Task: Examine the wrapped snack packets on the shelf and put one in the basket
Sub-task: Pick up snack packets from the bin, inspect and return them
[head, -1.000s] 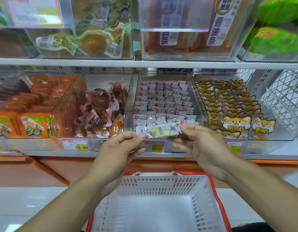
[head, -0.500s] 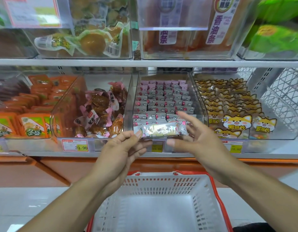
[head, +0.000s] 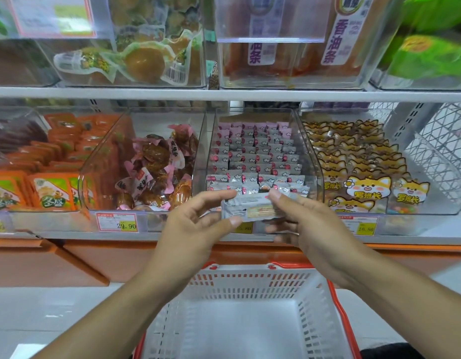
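Observation:
A small silver-wrapped snack packet (head: 252,209) is held level in front of the shelf edge, its printed back side towards me. My left hand (head: 195,224) pinches its left end between thumb and fingers. My right hand (head: 304,224) grips its right end. Behind them a clear bin (head: 310,161) holds several rows of the same pink and silver packets (head: 252,156). Directly below my hands sits a white basket with a red rim (head: 252,283), with nothing inside it.
Neighbouring clear bins hold brown snacks in pink wrappers (head: 157,167), orange packets (head: 50,161) and yellow fox-print packets (head: 358,161). Yellow price tags (head: 120,222) line the shelf front. An upper shelf (head: 224,94) with more bins runs above. White wire racking (head: 436,151) stands at right.
The packet has been turned over, from its yellow front to its silver back. My right hand, fingers spread half a second ago, has closed onto the packet's right end again.

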Available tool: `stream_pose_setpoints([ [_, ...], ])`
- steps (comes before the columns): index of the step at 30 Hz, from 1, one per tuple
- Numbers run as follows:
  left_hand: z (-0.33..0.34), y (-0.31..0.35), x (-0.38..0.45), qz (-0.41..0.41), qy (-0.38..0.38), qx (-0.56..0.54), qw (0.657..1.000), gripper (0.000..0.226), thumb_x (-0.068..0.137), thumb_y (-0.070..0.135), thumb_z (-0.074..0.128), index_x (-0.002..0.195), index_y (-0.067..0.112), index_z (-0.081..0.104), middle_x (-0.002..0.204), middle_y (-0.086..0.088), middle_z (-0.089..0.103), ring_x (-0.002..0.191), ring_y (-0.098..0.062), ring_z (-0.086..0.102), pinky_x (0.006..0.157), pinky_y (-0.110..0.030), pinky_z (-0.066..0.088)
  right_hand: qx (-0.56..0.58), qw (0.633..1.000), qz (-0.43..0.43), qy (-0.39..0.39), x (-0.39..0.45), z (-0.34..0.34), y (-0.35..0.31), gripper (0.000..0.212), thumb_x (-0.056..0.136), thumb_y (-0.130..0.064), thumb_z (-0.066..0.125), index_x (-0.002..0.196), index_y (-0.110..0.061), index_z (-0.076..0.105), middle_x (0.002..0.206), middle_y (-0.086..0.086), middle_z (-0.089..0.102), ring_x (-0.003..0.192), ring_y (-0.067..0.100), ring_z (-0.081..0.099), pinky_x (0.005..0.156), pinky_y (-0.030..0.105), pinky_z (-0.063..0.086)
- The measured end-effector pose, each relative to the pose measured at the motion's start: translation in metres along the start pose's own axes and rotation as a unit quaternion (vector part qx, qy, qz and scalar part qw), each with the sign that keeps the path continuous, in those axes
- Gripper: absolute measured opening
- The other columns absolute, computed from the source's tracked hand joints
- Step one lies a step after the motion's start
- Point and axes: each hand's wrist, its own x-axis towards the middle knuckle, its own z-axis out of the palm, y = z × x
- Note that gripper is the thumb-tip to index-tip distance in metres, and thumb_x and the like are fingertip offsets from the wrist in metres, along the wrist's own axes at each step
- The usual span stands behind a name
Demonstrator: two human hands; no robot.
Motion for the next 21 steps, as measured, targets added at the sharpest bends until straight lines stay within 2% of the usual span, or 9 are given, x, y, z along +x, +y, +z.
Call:
stream_pose_setpoints([
  [4,0.0,0.001,0.003,-0.078,0.057,-0.113,0.989,0.043,0.067,0.029,0.081,0.108,0.018,0.078,0.102,-0.015,0.077,0.089,-0.023,0.077,0.072,-0.02,0.059,-0.036,0.999,-0.037,-0.003,0.0,-0.005,-0.003,0.032,0.078,-0.053,0.075,0.102,-0.032,0.077,0.1,-0.001,0.077,0.083,0.013,0.074,0.068,0.024,0.058],
  [5,-0.001,0.002,0.004,-0.099,0.067,-0.136,0.984,0.041,0.067,0.029,0.081,0.106,0.015,0.079,0.095,-0.017,0.076,0.083,-0.022,0.077,0.068,-0.02,0.059,-0.054,0.997,-0.057,-0.011,-0.001,-0.005,-0.004,0.034,0.077,-0.045,0.079,0.11,-0.039,0.073,0.105,-0.01,0.076,0.088,0.01,0.074,0.07,0.023,0.058],
  [7,-0.001,0.0,0.006,-0.14,0.07,-0.179,0.971,0.034,0.064,0.03,0.083,0.094,0.015,0.083,0.084,-0.014,0.074,0.074,-0.018,0.075,0.061,-0.019,0.058,-0.083,0.991,-0.102,-0.024,-0.004,-0.004,-0.006,0.063,0.076,-0.019,0.086,0.129,-0.044,0.063,0.114,-0.026,0.071,0.102,0.005,0.072,0.079,0.021,0.059],
  [9,0.0,0.0,0.006,-0.186,0.053,-0.219,0.957,0.034,0.061,0.033,0.086,0.089,0.015,0.084,0.087,-0.013,0.076,0.069,-0.018,0.074,0.055,-0.021,0.057,-0.11,0.98,-0.163,-0.03,-0.005,-0.001,-0.005,0.066,0.078,-0.004,0.083,0.131,-0.037,0.063,0.119,-0.016,0.072,0.106,0.01,0.071,0.086,0.023,0.058],
  [11,0.002,-0.002,0.006,-0.214,0.03,-0.213,0.953,0.039,0.062,0.039,0.084,0.093,0.016,0.083,0.1,-0.016,0.078,0.071,-0.021,0.075,0.056,-0.024,0.059,-0.126,0.971,-0.2,-0.026,-0.006,0.003,-0.004,0.05,0.079,-0.01,0.083,0.12,-0.035,0.07,0.11,0.007,0.075,0.1,0.032,0.071,0.086,0.036,0.061],
  [13,0.003,-0.003,0.006,-0.209,0.029,-0.194,0.958,0.04,0.066,0.043,0.081,0.096,0.018,0.083,0.107,-0.017,0.077,0.085,-0.026,0.078,0.064,-0.027,0.062,-0.101,0.977,-0.186,0.003,-0.006,0.006,-0.002,0.043,0.072,-0.028,0.085,0.112,-0.034,0.07,0.104,0.026,0.069,0.093,0.047,0.067,0.082,0.05,0.061],
  [16,0.003,-0.006,0.006,-0.145,0.033,-0.16,0.976,0.043,0.068,0.037,0.082,0.105,0.015,0.08,0.112,-0.013,0.076,0.104,-0.026,0.073,0.075,-0.025,0.06,-0.058,0.986,-0.152,0.028,-0.002,0.006,0.003,0.044,0.065,-0.04,0.084,0.103,-0.023,0.067,0.089,0.008,0.077,0.08,0.028,0.076,0.071,0.032,0.063],
  [19,0.005,-0.005,0.007,-0.107,0.042,-0.128,0.985,0.046,0.06,0.037,0.084,0.101,0.016,0.081,0.098,-0.011,0.076,0.086,-0.015,0.074,0.072,-0.022,0.059,-0.052,0.992,-0.109,0.028,0.003,0.006,0.005,0.026,0.067,-0.05,0.083,0.086,-0.035,0.074,0.089,0.002,0.079,0.076,0.019,0.076,0.071,0.029,0.062],
  [21,0.007,-0.005,0.007,-0.117,0.049,-0.117,0.985,0.043,0.061,0.041,0.083,0.097,0.018,0.082,0.098,-0.016,0.069,0.082,-0.018,0.076,0.069,-0.021,0.059,-0.029,0.996,-0.083,0.022,0.003,0.005,0.005,0.025,0.064,-0.055,0.084,0.083,-0.041,0.075,0.09,0.005,0.079,0.073,0.018,0.074,0.07,0.028,0.061],
])
